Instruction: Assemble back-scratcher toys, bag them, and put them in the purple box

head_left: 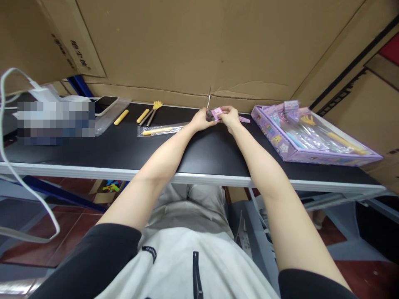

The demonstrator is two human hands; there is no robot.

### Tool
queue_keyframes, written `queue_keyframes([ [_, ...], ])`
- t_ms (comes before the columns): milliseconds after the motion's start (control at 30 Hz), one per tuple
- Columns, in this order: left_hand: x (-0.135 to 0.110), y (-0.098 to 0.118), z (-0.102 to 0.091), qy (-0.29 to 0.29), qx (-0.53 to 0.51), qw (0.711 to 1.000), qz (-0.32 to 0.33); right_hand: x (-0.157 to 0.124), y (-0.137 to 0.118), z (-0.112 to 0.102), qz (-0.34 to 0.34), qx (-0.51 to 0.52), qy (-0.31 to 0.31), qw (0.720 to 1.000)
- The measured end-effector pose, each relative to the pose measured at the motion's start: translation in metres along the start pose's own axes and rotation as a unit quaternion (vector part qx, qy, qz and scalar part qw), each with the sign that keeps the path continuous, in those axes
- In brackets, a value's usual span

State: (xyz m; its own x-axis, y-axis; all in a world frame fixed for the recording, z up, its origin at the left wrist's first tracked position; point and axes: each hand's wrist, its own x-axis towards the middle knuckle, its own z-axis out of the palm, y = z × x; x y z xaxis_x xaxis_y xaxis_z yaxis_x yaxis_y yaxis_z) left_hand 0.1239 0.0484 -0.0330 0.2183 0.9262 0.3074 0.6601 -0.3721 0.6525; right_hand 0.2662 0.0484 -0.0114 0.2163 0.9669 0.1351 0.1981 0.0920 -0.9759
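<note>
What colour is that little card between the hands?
The little card is mostly pink; the head view shows it best.

No wording reads with certainty: characters on the cardboard [90,50], lettering on the black tag [151,251] and print on the purple box [327,158] are unclear.

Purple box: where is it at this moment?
In the head view, the purple box lies on the right of the table, to the right of the right hand.
</note>
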Motion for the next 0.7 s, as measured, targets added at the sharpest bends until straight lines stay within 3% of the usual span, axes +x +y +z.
queue_keyframes([
  [333, 0.001, -0.004, 0.001, -0.008, 0.005, 1.0, 0.024, -0.001, -0.003, -0.004, -0.004, -0.013, -0.018, 1.0],
  [533, 0.005, -0.01, 0.005, 0.002, 0.0, 0.999, 0.032, -0.006, -0.008, -0.007, 0.055, -0.003, -0.018, 0.998],
  [700, 0.008, -0.013, 0.007, -0.001, -0.021, 0.998, 0.057, -0.011, -0.011, -0.009, 0.065, 0.0, -0.017, 0.998],
])
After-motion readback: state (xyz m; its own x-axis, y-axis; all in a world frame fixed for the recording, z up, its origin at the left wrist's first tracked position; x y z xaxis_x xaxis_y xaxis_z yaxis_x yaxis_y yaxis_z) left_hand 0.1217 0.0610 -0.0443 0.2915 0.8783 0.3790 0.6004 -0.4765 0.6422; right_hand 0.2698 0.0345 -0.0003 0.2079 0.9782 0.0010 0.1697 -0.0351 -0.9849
